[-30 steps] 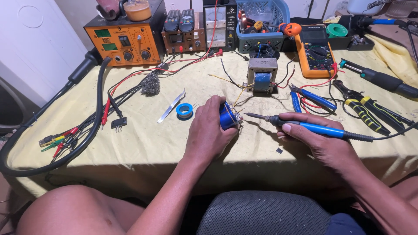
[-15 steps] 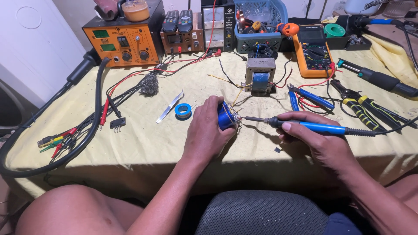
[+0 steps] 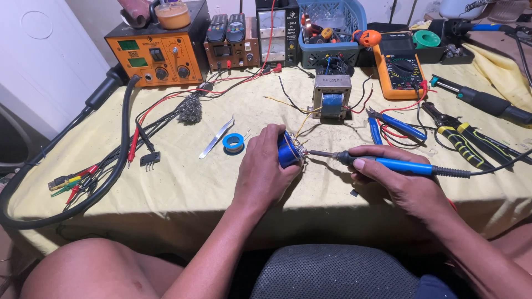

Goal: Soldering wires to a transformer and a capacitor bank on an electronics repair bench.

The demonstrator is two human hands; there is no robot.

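My left hand grips a small blue round component with thin wire leads, held just above the yellow tablecloth. My right hand holds a blue-handled soldering iron like a pen. Its metal tip touches the leads on the component's right side. Thin yellow wires run from the component up to a grey transformer standing behind it.
A blue solder reel and tweezers lie left of my hands. An orange soldering station, a bench power supply, a blue basket and an orange multimeter line the back. Pliers and cutters lie right; test leads left.
The soldering iron tip has moved left, from a small gap to touching the component's leads. My left hand has kept the component in place.
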